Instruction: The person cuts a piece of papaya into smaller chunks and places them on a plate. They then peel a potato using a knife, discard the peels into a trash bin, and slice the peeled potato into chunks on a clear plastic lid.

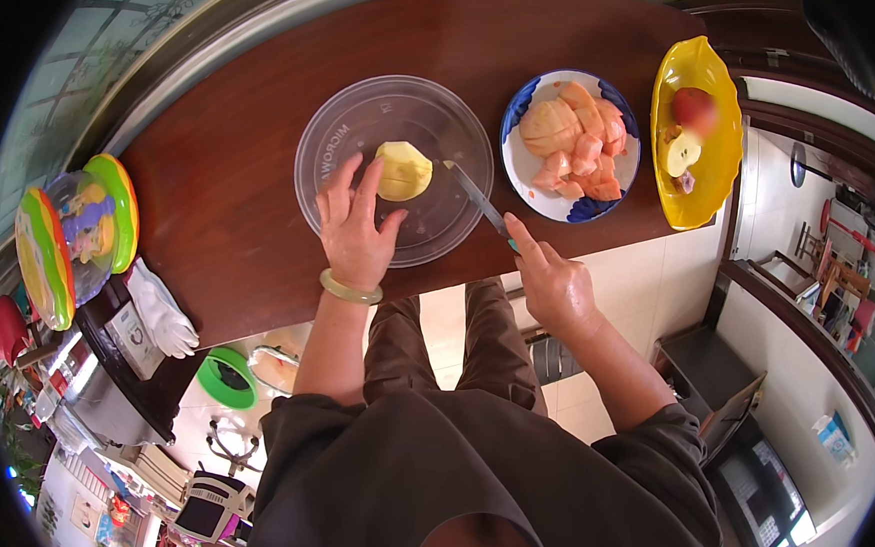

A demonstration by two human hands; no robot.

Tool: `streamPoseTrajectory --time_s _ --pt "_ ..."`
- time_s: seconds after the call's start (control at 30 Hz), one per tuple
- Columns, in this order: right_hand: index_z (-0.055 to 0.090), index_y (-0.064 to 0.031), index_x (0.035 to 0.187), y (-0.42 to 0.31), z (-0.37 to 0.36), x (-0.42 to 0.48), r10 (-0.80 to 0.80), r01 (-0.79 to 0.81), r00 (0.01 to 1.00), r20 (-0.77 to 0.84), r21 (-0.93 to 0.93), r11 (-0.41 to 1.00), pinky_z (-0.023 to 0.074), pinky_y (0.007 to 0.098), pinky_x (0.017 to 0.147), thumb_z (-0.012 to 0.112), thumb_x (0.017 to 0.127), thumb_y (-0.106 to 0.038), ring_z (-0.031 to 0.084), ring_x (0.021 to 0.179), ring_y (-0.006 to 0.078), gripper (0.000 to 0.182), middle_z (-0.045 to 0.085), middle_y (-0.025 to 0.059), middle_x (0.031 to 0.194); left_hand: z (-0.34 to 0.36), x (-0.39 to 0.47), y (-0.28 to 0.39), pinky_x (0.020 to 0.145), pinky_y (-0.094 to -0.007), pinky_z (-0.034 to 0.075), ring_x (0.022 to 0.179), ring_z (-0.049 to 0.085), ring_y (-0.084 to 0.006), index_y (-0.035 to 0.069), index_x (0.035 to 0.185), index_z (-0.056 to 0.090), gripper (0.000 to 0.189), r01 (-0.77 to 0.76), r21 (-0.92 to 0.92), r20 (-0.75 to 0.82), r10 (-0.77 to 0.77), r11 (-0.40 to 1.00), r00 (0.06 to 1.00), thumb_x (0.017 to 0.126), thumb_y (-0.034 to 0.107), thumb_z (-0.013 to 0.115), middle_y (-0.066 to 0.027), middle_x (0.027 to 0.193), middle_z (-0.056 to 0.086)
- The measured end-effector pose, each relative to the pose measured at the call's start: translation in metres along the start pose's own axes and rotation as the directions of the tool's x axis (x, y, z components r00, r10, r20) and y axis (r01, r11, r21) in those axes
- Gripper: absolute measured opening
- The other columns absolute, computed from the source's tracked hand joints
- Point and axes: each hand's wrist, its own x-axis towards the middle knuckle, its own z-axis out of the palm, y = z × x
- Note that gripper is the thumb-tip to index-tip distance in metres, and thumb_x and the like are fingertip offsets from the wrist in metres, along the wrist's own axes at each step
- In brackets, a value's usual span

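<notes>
A clear plastic lid [453, 143] with raised lettering lies on the brown tabletop. On it rests a peeled, pale yellow piece of fruit [404, 172] with cut lines across its top. My left hand [357, 238], wearing a pale bangle [350, 291], is over the lid with fingers spread. Its index fingertip is at the fruit's left edge; the thumb stands apart from the fruit. My right hand [560, 288] grips a small knife [479, 199], index finger extended along it. The blade points up-left over the lid, a pale bit of fruit at its tip, apart from the yellow piece.
Right of the lid, a blue-rimmed plate [515, 177] carries pinkish fruit chunks [588, 151]. Beyond it, a yellow leaf-shaped dish [693, 206] holds a red fruit [692, 111] and a cut apple piece [683, 155]. A colourful toy [91, 230] and white gloves [161, 313] are at left.
</notes>
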Motion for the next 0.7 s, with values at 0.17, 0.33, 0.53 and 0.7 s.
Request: streamPoseTrajectory --time_s 0.17,0.33,0.53,0.7 --pt "0.035 -0.0082 0.141 -0.021 0.008 0.002 0.072 -0.070 0.997 -0.006 0.164 0.984 0.0481 0.0401 0.050 0.055 0.075 0.001 0.056 0.055 0.0306 0.069 0.053 0.0114 0.074 -0.012 0.026 -0.008 0.097 -0.0381 0.041 0.122 0.045 -0.0262 0.011 0.121 0.055 0.065 -0.193 0.070 0.230 0.172 0.979 0.958 0.059 0.001 0.075 -0.0046 0.132 0.049" --pt "0.031 -0.0016 0.142 -0.037 0.020 0.003 0.069 -0.065 0.998 -0.010 0.223 0.973 0.0490 0.0393 0.052 0.053 0.072 0.003 0.057 0.060 0.0301 0.073 0.052 0.0145 0.081 0.001 0.022 -0.009 0.092 -0.0399 0.044 0.110 0.052 -0.0279 0.010 0.114 0.057 0.063 -0.117 0.007 0.196 0.114 0.993 0.974 0.056 0.005 0.079 -0.0040 0.120 0.054" --pt "0.032 -0.0001 0.142 -0.046 0.037 0.009 -0.034 0.035 0.999 -0.026 0.038 0.999 0.0482 0.0310 0.046 0.055 0.069 -0.001 0.056 0.057 0.0214 0.077 0.048 0.0095 0.075 0.007 0.005 0.002 0.088 -0.0392 0.046 0.105 0.052 -0.0288 0.008 0.116 0.058 0.064 0.032 0.032 0.056 -0.033 0.999 0.998 0.056 0.011 0.081 -0.0054 0.118 0.055" --pt "0.032 -0.0006 0.142 -0.047 0.043 0.012 -0.079 0.079 0.997 -0.008 -0.035 0.996 0.0478 0.0293 0.045 0.055 0.071 -0.004 0.055 0.056 0.0188 0.075 0.047 0.0081 0.074 0.006 0.003 -0.004 0.087 -0.0390 0.046 0.104 0.053 -0.0292 0.007 0.114 0.059 0.061 -0.028 -0.011 -0.001 0.028 1.000 1.000 0.057 0.010 0.081 -0.0069 0.119 0.055"
